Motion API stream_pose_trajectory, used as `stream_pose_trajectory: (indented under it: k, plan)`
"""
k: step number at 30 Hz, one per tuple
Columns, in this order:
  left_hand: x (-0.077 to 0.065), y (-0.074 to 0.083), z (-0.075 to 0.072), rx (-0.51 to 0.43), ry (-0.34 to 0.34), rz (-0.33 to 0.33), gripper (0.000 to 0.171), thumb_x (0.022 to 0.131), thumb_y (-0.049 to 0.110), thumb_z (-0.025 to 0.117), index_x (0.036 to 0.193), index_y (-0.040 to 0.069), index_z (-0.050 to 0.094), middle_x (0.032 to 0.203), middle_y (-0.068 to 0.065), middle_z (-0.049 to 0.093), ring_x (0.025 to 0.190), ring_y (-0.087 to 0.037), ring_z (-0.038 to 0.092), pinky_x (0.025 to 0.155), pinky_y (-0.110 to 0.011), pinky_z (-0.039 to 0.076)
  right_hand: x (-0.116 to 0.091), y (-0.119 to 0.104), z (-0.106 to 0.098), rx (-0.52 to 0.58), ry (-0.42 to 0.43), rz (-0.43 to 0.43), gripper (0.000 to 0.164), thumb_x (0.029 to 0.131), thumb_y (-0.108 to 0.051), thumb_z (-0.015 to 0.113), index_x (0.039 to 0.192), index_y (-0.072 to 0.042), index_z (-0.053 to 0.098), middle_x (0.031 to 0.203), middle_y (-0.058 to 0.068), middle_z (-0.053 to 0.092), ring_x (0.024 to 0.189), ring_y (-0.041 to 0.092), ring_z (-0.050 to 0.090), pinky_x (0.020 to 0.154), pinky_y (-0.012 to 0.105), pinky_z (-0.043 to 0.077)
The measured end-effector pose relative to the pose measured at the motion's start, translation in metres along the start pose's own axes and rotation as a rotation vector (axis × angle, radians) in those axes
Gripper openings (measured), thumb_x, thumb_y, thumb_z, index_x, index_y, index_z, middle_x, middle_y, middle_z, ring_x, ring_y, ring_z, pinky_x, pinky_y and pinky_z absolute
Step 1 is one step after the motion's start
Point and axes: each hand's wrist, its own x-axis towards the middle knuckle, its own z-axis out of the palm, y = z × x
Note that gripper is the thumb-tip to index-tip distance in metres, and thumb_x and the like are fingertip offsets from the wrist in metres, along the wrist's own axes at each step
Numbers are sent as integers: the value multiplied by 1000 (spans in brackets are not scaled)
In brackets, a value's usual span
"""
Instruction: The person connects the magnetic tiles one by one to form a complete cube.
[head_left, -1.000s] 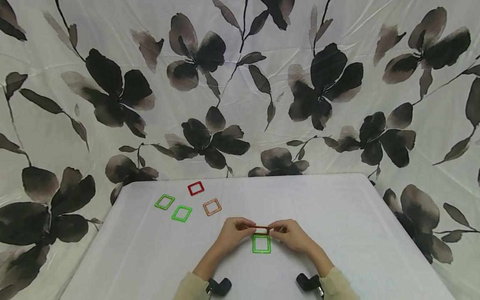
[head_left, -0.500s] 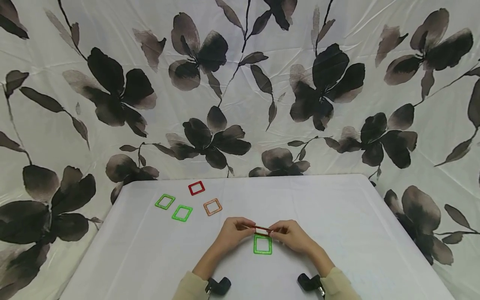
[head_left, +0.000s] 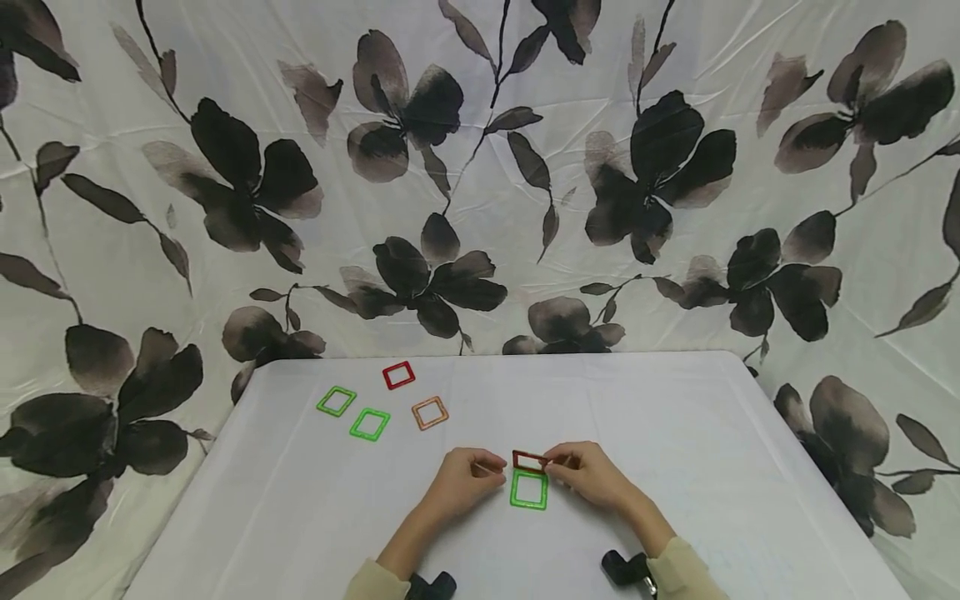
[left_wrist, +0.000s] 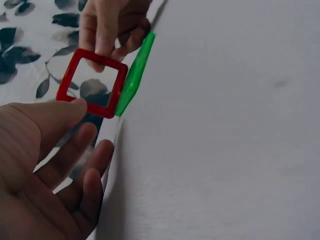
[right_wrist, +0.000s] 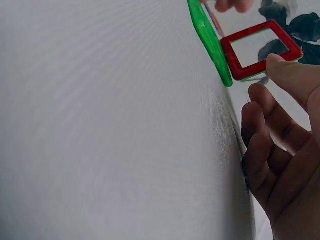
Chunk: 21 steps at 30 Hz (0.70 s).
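A red square building tile (head_left: 529, 461), an open plastic frame, stands on edge along the far side of a green square tile (head_left: 528, 490). My right hand (head_left: 592, 475) pinches the red tile by its right side, thumb on the near face in the right wrist view. To the left, my left hand (head_left: 467, 481) is apart from the tile in the head view, thumb and fingers spread and loosely bent. In the left wrist view, its thumb overlaps the corner of the red tile (left_wrist: 91, 57). The green tile (left_wrist: 136, 75) lies flat on the table and appears edge-on there.
Left of the hands, on the white table (head_left: 712, 467), lie a red tile (head_left: 399, 375), an orange tile (head_left: 431, 412) and two green tiles, one nearer (head_left: 370, 424) and one farther left (head_left: 336, 401). A floral cloth (head_left: 480, 167) hangs behind the table.
My left hand has let go of the red tile and drawn away left and slightly nearer. The right hand keeps its pinch; the red tile now leans a little in view.
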Motion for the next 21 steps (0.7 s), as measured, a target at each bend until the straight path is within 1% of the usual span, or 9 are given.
stream_pose_trajectory:
  k: [2, 4, 7, 10, 12, 16, 19, 21]
  plan:
    - [-4, 3, 2, 55, -17, -1, 13, 84, 13, 75, 97, 8, 75, 84, 8, 70, 73, -7, 65, 66, -26, 51, -2, 0, 0, -13, 0, 9, 16, 93, -20, 67, 106, -12, 72, 88, -3, 66, 63, 11, 56, 52, 28, 51]
    - [-7, 7, 4, 110, -20, 2, 12, 83, 14, 76, 95, 9, 75, 81, 10, 69, 71, -6, 63, 65, -26, 51, -3, 1, -1, -18, -1, 9, 16, 93, -20, 67, 107, -12, 72, 88, -4, 66, 63, 11, 56, 52, 29, 51]
    - [-8, 9, 8, 200, 1, -4, 13, 81, 18, 78, 92, 12, 76, 78, 12, 67, 68, -4, 60, 61, -26, 49, -4, 1, -2, -22, -5, 0, 17, 94, -20, 66, 107, -11, 72, 88, -4, 66, 63, 12, 56, 52, 29, 51]
    - [-7, 11, 11, 271, 21, -19, 15, 79, 24, 80, 90, 14, 76, 79, 13, 67, 66, -3, 57, 58, -26, 46, -6, 1, -3, -32, -6, 1, 16, 95, -21, 65, 107, -13, 72, 88, -5, 66, 62, 11, 56, 52, 29, 51]
    - [-6, 11, 14, 303, 27, -28, 17, 77, 27, 81, 88, 16, 76, 79, 13, 67, 64, -3, 55, 56, -26, 45, -8, 0, -3, -37, -6, 2, 15, 95, -22, 65, 106, -14, 72, 87, -6, 65, 62, 11, 56, 52, 29, 50]
    - [-4, 11, 16, 360, 33, -20, 17, 74, 30, 83, 84, 18, 76, 78, 14, 66, 67, -2, 55, 58, -26, 45, -12, -1, -3, -31, -16, 7, 13, 94, -21, 66, 103, -14, 72, 85, -5, 65, 63, 11, 57, 53, 29, 51]
    - [-1, 9, 16, 381, 36, -13, 15, 74, 29, 84, 82, 18, 76, 74, 15, 64, 67, -2, 56, 58, -26, 46, -14, -2, -3, -19, -18, 7, 12, 93, -21, 67, 102, -13, 71, 84, -4, 65, 63, 13, 58, 53, 29, 51]
    - [2, 8, 15, 383, 34, -16, 12, 75, 28, 83, 81, 19, 76, 70, 16, 62, 65, -1, 55, 56, -26, 45, -16, -2, -4, -9, -13, 8, 12, 93, -21, 68, 101, -13, 71, 83, -3, 65, 63, 13, 59, 52, 29, 50]
